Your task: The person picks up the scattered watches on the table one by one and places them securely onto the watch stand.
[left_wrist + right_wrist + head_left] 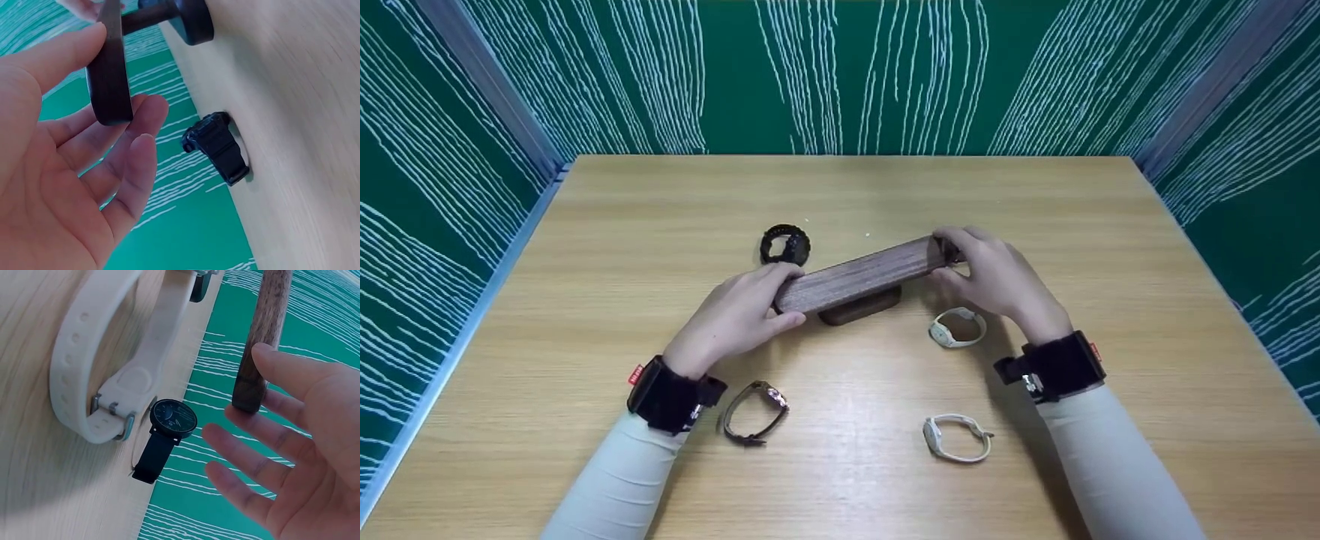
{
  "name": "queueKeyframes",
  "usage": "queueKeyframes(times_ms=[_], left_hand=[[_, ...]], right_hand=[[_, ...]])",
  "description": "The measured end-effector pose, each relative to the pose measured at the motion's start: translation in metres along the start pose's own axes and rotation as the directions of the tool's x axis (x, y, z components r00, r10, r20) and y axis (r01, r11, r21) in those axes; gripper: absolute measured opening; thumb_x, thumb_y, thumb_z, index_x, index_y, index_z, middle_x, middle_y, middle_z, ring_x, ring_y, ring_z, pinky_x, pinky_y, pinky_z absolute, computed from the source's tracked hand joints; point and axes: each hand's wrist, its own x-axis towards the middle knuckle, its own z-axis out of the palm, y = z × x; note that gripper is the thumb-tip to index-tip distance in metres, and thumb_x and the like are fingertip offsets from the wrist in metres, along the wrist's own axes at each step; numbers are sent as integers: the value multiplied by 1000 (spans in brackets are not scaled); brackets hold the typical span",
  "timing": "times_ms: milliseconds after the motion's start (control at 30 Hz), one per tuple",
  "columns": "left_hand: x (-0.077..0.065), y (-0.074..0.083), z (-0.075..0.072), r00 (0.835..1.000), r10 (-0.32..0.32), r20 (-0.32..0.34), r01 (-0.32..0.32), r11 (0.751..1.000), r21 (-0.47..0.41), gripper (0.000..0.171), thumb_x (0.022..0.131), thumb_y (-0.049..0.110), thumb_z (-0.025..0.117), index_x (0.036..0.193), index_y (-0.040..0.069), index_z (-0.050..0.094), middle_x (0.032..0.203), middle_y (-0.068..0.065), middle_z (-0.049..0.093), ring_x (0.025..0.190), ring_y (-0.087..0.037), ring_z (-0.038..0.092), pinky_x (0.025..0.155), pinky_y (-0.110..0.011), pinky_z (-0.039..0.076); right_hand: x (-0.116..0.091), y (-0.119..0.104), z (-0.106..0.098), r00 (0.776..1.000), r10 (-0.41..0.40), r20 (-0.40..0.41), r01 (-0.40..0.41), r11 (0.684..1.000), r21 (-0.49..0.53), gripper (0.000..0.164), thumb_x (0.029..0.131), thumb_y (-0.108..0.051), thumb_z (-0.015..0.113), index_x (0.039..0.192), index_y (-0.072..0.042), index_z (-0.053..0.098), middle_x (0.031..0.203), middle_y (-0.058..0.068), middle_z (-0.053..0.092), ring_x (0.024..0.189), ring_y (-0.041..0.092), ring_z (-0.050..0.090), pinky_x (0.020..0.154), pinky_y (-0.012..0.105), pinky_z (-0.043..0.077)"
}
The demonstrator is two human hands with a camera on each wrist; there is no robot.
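A dark wood-grain T-bar watch stand (862, 274) is held by both hands, tilted with its right end farther back. Its long bar sits above a rounded base (861, 306), and a short post joins the two in the left wrist view. My left hand (739, 311) grips the bar's left end, thumb on one side and fingers on the other. The right hand (994, 277) pinches the opposite end (250, 391) between thumb and fingers. A black watch (216, 147) lies just past my left hand. Another dark round-faced watch (174, 419) is beyond the right fingers, mostly hidden in the head view.
A white-strapped watch (958, 328) lies below the right hand, and a second pale watch (958, 439) is nearer the front. By the left wrist is a thin dark-strapped watch (755, 414). Green white-streaked panels (847, 75) border the wooden table (840, 187).
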Motion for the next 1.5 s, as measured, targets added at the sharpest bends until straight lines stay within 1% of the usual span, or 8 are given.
queueKeyframes(times_ms=[167, 300, 467, 700, 967, 1100, 1367, 1500], left_hand=[[0, -1, 0, 1000, 2, -31, -3, 1000, -2, 63, 98, 31, 78, 153, 13, 53, 148, -7, 60, 130, -30, 61, 111, -51, 49], [0, -2, 1, 999, 20, -37, -20, 1000, 13, 61, 101, 31, 75, 154, 12, 52, 150, -6, 57, 133, -30, 59, 113, -50, 47], [2, -2, 1, 999, 20, -41, -19, 999, 38, 62, 103, 32, 72, 157, 15, 49, 161, -12, 49, 144, -37, 52, 118, -55, 42], [4, -3, 2, 998, 2, -56, 0, 999, 42, 62, 103, 32, 71, 158, 13, 48, 166, -20, 40, 150, -42, 44, 123, -56, 35], [5, -5, 3, 997, 25, -67, -24, 999, 25, 60, 104, 27, 70, 158, 11, 48, 155, -12, 53, 141, -34, 54, 121, -50, 40], [5, -5, 2, 998, 27, -62, -26, 999, 19, 61, 104, 26, 69, 158, 10, 47, 156, -11, 53, 142, -33, 53, 122, -49, 39], [3, -6, 1, 997, 47, -61, -46, 999, 15, 59, 105, 22, 68, 158, 9, 47, 161, -17, 48, 148, -36, 47, 124, -50, 36], [3, -7, 0, 998, 34, -45, -33, 999, 8, 60, 105, 21, 68, 160, 10, 45, 162, -15, 47, 149, -35, 46, 124, -50, 35]], right_hand=[[-1, 0, -2, 1000, -6, 4, 6, 1000, 15, 55, 97, -17, 79, 146, -3, 58, 137, 25, 63, 123, 46, 64, 104, 63, 50], [-3, 0, -4, 1000, -8, 9, 8, 999, 37, 52, 96, -17, 81, 141, -1, 60, 130, 21, 68, 117, 41, 66, 100, 59, 53], [-5, -1, -8, 999, 5, 34, -7, 998, 54, 48, 96, -19, 81, 137, -3, 63, 121, 17, 71, 110, 38, 68, 95, 55, 54], [-8, -3, -10, 998, 29, 61, -34, 996, 84, 46, 95, -17, 82, 135, -3, 63, 121, 17, 71, 109, 39, 68, 94, 55, 54], [-12, -5, -14, 995, 54, 84, -62, 994, 85, 46, 94, -18, 84, 131, -1, 64, 113, 17, 72, 106, 39, 68, 91, 52, 52], [-14, -7, -17, 992, 62, 109, -73, 993, 96, 44, 94, -19, 84, 129, -2, 64, 110, 16, 72, 105, 36, 69, 91, 51, 51], [-17, -11, -24, 983, 81, 166, -98, 991, 94, 48, 93, -23, 85, 131, -2, 64, 108, 16, 73, 104, 35, 69, 91, 52, 52], [-17, -13, -27, 978, 87, 187, -106, 990, 95, 46, 93, -25, 85, 129, -4, 65, 104, 13, 73, 99, 30, 70, 88, 50, 52]])
